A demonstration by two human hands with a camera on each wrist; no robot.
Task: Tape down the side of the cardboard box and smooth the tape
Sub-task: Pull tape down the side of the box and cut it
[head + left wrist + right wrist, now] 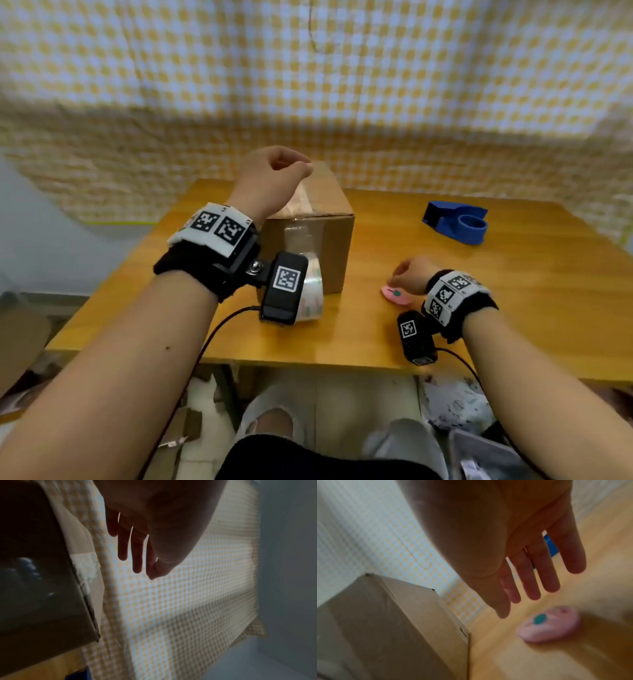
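A cardboard box sits mid-desk, clear tape already running over its top and down the near side. The left hand hovers above it, fingers relaxed and empty; the right hand, also loose and empty, hangs over a pink cutter (dispenser well apart). Unpressed tape could wrinkle or trap bubbles.

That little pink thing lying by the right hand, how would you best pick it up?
The pink cutter lies flat on the table, an elongated oval. Probably best to come from above with the right hand and pinch across its narrow width, thumb on one long edge, fingers on the other.
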